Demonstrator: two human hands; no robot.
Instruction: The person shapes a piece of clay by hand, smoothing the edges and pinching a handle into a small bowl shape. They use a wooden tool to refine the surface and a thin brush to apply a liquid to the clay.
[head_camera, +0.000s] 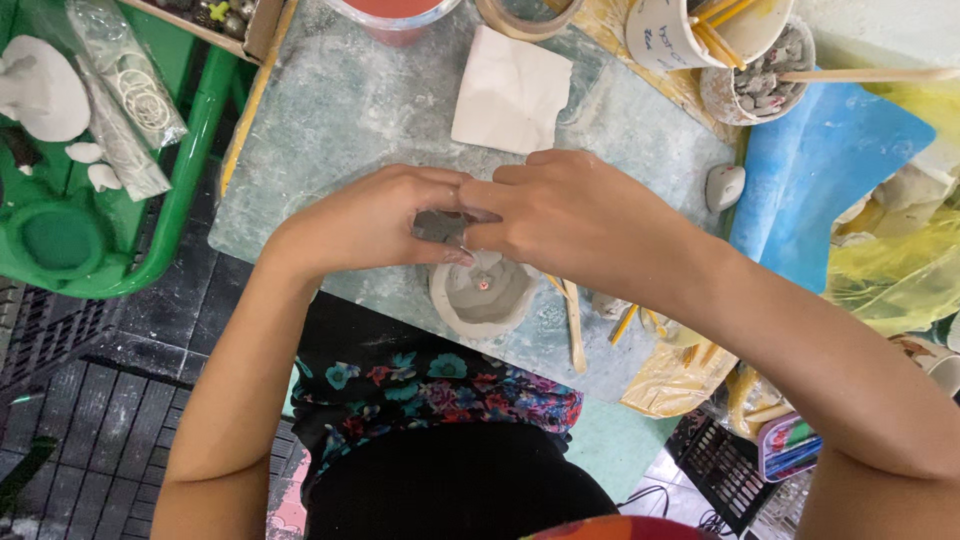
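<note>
A pale grey-green, clay-smeared work board (330, 120) serves as the table, lying tilted across the view. At its twelve o'clock lies a flat white square slab of clay (511, 89). Near six o'clock sits a small round grey clay bowl (482, 297), with slim wooden modelling sticks (574, 328) just beside it at about five o'clock. At three o'clock a small whitish lump of clay (724, 185) rests by the edge, against a blue sheet (830, 170).

Bare board (330, 110) left of clay slab (511, 88), cups (690, 30) beyond.
</note>
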